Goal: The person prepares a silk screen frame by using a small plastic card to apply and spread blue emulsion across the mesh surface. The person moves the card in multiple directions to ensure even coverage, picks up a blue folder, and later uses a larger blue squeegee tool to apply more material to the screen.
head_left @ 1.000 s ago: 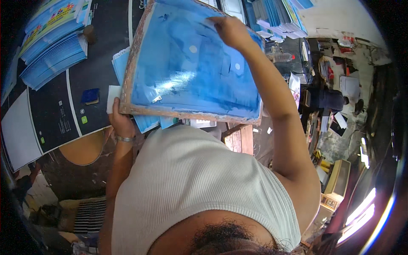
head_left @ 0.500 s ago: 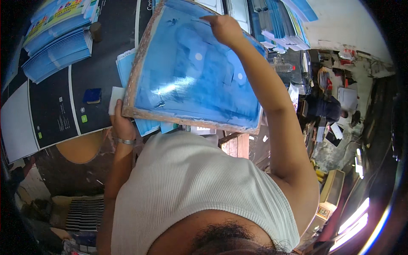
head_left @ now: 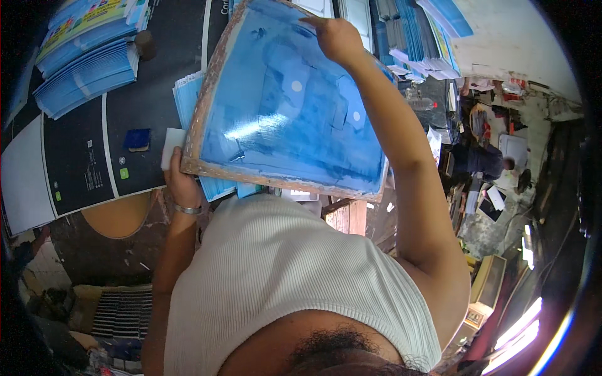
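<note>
1. My left hand (head_left: 182,186) and my right hand (head_left: 342,42) are well apart; between them is the wide blue panel with a worn brown wooden frame (head_left: 282,138).
2. My left hand is at the near left corner of this frame, thumb along its side; the fingers are hidden, so I cannot tell how firmly they close.
3. Just beyond this thumb is a small white flat card (head_left: 173,148).
4. My right hand is over the far part of the blue face, forefinger stretched out; I cannot tell whether it holds something.
5. To the left of my left hand, a small dark-blue rectangular block (head_left: 137,139) lies on the black counter with white lines (head_left: 75,153).
6. Farther beyond that hand is a fanned stack of light-blue sheets (head_left: 88,78).
7. Right of my right hand lies a clear plastic bottle with red cap (head_left: 419,103).
</note>
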Demonstrator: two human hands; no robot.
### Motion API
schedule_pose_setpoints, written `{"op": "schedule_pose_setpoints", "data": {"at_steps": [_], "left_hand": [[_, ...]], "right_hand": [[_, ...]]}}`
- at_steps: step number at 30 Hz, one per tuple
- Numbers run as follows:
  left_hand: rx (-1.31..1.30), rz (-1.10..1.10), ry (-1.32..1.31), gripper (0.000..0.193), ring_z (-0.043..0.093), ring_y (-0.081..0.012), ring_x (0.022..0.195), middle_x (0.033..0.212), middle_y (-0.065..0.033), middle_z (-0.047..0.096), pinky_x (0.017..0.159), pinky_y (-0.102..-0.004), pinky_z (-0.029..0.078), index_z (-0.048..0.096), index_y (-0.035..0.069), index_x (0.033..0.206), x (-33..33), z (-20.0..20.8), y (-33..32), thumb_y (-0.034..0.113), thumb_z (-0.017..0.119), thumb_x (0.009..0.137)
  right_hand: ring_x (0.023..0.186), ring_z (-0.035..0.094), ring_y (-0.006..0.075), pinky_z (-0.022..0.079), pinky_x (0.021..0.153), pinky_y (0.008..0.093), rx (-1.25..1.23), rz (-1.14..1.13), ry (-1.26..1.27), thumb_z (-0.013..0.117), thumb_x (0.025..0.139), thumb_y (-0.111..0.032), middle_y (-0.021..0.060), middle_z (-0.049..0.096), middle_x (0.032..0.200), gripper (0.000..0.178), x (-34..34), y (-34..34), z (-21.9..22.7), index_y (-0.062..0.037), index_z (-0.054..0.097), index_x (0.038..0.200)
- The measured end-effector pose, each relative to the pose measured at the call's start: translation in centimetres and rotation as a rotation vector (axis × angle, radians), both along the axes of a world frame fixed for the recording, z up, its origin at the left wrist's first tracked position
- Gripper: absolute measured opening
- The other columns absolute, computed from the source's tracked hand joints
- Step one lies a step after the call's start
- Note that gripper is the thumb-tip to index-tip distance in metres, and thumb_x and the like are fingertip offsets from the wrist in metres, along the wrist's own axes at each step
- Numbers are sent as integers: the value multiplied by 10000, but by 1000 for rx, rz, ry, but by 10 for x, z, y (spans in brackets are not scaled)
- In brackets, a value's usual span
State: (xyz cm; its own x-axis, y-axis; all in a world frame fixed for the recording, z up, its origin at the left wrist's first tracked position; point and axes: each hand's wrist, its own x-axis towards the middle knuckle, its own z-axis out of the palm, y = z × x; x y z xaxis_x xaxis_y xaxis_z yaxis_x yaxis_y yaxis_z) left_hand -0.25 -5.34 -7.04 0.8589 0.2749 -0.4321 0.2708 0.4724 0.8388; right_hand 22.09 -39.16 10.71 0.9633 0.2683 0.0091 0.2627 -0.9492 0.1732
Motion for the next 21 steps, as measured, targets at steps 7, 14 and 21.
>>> {"op": "schedule_pose_setpoints", "data": {"at_steps": [7, 14, 21], "left_hand": [[47, -52, -20, 367, 566, -218, 1086, 1188, -145, 594, 931, -339, 451, 572, -87, 1197, 0, -8, 3, 211, 487, 1001], [113, -89, -41, 367, 554, -249, 1126, 1237, -168, 576, 969, -351, 438, 526, -81, 1269, -8, -38, 9, 169, 472, 1006], [434, -172, -72, 331, 551, -259, 1157, 1254, -179, 574, 981, -354, 438, 532, -67, 1276, -9, -19, 4, 104, 447, 1006]], "right_hand": [[795, 684, 349, 559, 727, 459, 35, 32, -9, 493, 847, -98, 184, 694, 887, 427, -7, -6, -12, -303, 675, 1174], [777, 666, 370, 546, 717, 465, 29, -39, -53, 504, 892, -121, 193, 688, 860, 352, 6, -5, 2, -272, 688, 1151], [843, 678, 351, 554, 761, 463, 31, -43, 3, 505, 830, -83, 189, 693, 897, 450, -12, 9, 1, -287, 663, 1199]]}}
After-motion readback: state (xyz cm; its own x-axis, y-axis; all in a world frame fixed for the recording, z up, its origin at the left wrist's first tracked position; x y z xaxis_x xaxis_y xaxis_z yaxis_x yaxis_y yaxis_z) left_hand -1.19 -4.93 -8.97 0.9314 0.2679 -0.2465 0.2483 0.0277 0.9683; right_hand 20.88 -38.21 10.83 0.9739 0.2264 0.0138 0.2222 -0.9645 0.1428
